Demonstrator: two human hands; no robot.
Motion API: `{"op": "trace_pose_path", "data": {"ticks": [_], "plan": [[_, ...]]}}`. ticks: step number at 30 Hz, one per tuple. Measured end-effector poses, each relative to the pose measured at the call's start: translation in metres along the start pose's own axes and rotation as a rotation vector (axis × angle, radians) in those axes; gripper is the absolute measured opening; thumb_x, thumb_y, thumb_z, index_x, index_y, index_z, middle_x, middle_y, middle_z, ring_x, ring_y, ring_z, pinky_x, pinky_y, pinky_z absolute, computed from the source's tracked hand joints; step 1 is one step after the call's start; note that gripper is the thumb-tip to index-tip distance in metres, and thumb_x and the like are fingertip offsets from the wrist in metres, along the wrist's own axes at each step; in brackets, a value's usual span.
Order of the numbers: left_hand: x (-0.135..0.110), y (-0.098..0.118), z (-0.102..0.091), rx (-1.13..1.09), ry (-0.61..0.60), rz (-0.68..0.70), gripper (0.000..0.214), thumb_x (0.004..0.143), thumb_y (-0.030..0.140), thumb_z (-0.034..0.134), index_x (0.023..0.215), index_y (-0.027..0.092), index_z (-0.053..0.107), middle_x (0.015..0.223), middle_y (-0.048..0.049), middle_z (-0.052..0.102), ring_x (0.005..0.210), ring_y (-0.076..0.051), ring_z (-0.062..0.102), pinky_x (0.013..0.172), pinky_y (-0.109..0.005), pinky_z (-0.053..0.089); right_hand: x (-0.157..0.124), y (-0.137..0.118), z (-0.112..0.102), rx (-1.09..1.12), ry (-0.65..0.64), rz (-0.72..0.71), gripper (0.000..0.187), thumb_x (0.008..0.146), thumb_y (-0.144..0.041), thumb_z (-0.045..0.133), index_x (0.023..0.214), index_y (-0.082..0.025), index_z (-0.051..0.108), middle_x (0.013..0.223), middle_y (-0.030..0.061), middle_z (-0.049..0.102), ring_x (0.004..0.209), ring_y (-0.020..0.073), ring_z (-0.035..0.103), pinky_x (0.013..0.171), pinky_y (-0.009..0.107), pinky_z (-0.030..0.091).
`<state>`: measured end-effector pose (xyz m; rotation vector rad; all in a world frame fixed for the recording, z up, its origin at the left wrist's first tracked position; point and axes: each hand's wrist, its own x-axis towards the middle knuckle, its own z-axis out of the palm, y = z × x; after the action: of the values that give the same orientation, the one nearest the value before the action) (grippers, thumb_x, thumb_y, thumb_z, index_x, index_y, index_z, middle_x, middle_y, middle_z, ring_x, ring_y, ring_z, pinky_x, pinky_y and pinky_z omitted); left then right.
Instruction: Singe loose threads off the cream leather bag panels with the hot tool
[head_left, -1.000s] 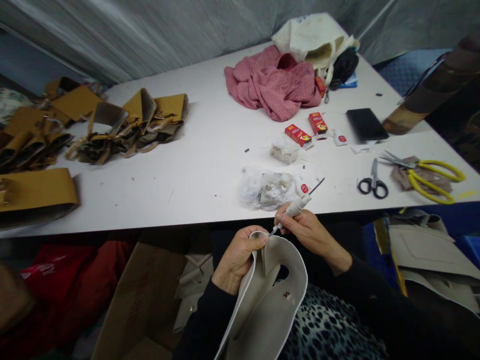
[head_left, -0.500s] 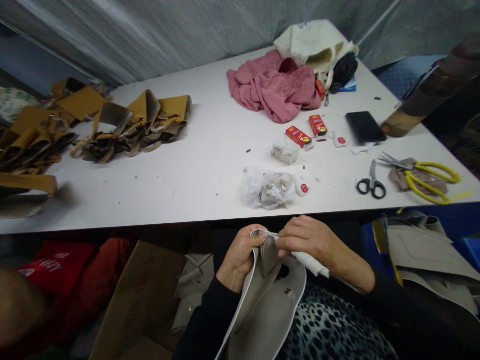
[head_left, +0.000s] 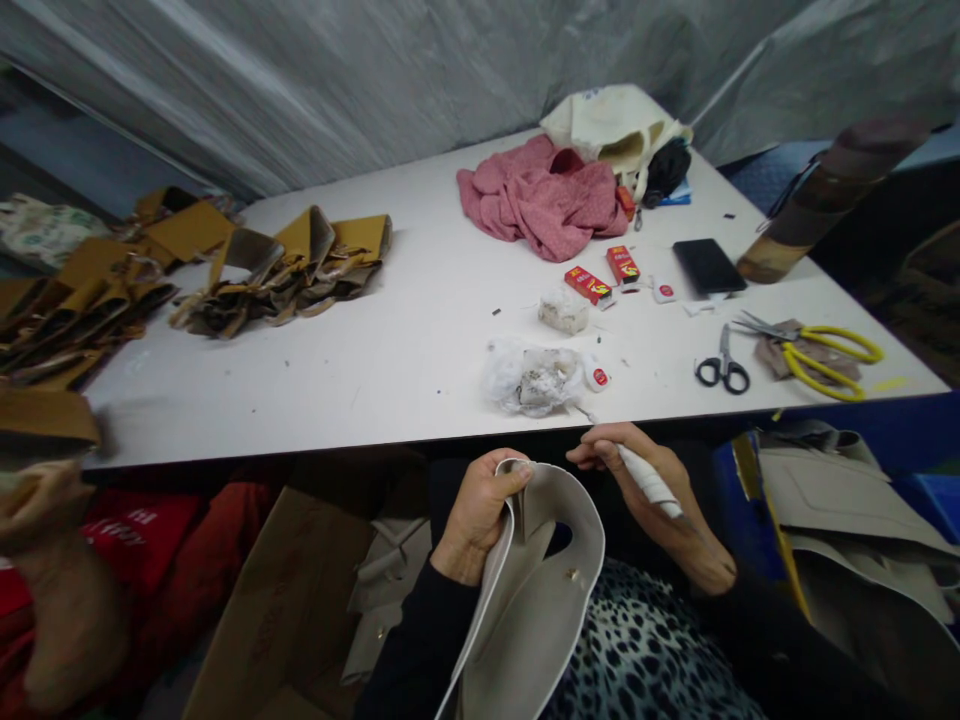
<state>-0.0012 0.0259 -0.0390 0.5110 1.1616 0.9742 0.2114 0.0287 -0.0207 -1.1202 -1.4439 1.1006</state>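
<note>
My left hand [head_left: 480, 510] is closed on the upper edge of a beige handbag piece [head_left: 559, 600], thumb on top. The piece hangs down over my lap, with an oval cut-out and a small metal fitting on its inner side. My right hand [head_left: 637, 470] is closed around a thin tool with a white-wrapped handle [head_left: 651, 482], apart from the bag piece. Its narrow tip points at the table's front edge, near a wad of white fluff [head_left: 536, 380] around a greyish block. What kind of tool it is I cannot make out.
On the white table [head_left: 360, 370] lie black scissors [head_left: 724, 365], yellow-handled shears [head_left: 821, 360], red boxes [head_left: 589, 287], a dark phone-like slab [head_left: 709, 265] and pink cloth [head_left: 540, 195]. Brown bag pieces [head_left: 292, 265] fill the left. Another person's arm [head_left: 67, 590] is at lower left.
My right hand has moved away from the bag's edge to the right, and the tool's tip now points up toward the fluff. The other person's hand has risen at left.
</note>
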Motion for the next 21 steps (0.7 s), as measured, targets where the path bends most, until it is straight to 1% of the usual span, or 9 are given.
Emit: {"op": "trace_pose_path", "data": {"ticks": [3,6,9,11,13,15,18,21], "plan": [[-0.005,-0.002,-0.001,0.060,0.004,0.034,0.037,0.057,0.032,0.096,0.077,0.013,0.071,0.065,-0.0002,0.064,0.058,-0.012,0.055,0.058,-0.023,0.041,0.000,-0.001,0.005,-0.137,0.000,0.007,0.024,0.100,-0.046,0.063,0.095,-0.023,0.069,0.085,0.0024,0.077,0.074,0.0183,0.073,0.066,0.027,0.057],[-0.010,-0.002,-0.003,0.127,0.001,0.065,0.034,0.060,0.031,0.094,0.078,0.013,0.072,0.065,0.0003,0.063,0.058,-0.012,0.053,0.060,-0.024,0.040,-0.003,0.001,0.011,-0.228,-0.076,-0.004,0.023,0.100,-0.046,0.063,0.094,-0.024,0.069,0.079,0.0003,0.072,0.067,0.0158,0.066,0.060,0.025,0.050],[-0.014,-0.002,-0.003,0.199,-0.011,0.097,0.029,0.063,0.029,0.092,0.081,0.014,0.074,0.069,-0.0003,0.065,0.062,-0.012,0.054,0.061,-0.024,0.040,-0.005,0.004,0.016,-0.298,-0.165,-0.058,0.023,0.102,-0.046,0.061,0.101,-0.024,0.070,0.088,0.0028,0.072,0.076,0.0173,0.067,0.068,0.027,0.050],[-0.016,-0.003,-0.001,0.251,-0.025,0.112,0.026,0.066,0.028,0.090,0.082,0.014,0.074,0.070,-0.0004,0.066,0.063,-0.013,0.055,0.061,-0.023,0.040,-0.005,0.004,0.018,-0.384,-0.194,-0.091,0.027,0.101,-0.049,0.062,0.106,-0.025,0.070,0.094,0.0049,0.072,0.081,0.0190,0.067,0.073,0.028,0.050],[-0.018,-0.003,0.001,0.311,-0.028,0.132,0.023,0.067,0.026,0.088,0.081,0.014,0.074,0.070,-0.0004,0.066,0.063,-0.013,0.054,0.060,-0.023,0.039,-0.004,0.002,0.020,-0.470,-0.223,-0.097,0.031,0.098,-0.054,0.065,0.108,-0.025,0.071,0.093,0.0055,0.071,0.080,0.0197,0.066,0.073,0.029,0.049],[-0.020,-0.002,0.004,0.353,-0.022,0.146,0.021,0.065,0.023,0.087,0.079,0.014,0.074,0.070,-0.0003,0.066,0.062,-0.012,0.053,0.059,-0.023,0.038,-0.002,-0.001,0.022,-0.532,-0.259,-0.090,0.035,0.094,-0.058,0.069,0.106,-0.024,0.071,0.088,0.0046,0.070,0.078,0.0197,0.066,0.071,0.029,0.047],[-0.024,0.000,0.006,0.377,-0.020,0.163,0.021,0.065,0.019,0.086,0.078,0.015,0.070,0.069,0.0011,0.064,0.062,-0.012,0.052,0.059,-0.022,0.037,0.000,-0.006,0.023,-0.550,-0.311,-0.067,0.036,0.094,-0.059,0.068,0.100,-0.024,0.072,0.081,0.0026,0.067,0.074,0.0185,0.064,0.068,0.027,0.044],[-0.027,0.002,0.006,0.382,-0.044,0.191,0.026,0.063,0.014,0.083,0.080,0.018,0.064,0.070,0.0033,0.062,0.064,-0.011,0.050,0.059,-0.021,0.034,-0.002,-0.008,0.025,-0.523,-0.332,-0.056,0.030,0.097,-0.053,0.066,0.096,-0.024,0.073,0.080,0.0018,0.065,0.072,0.0170,0.061,0.066,0.026,0.042]]}}
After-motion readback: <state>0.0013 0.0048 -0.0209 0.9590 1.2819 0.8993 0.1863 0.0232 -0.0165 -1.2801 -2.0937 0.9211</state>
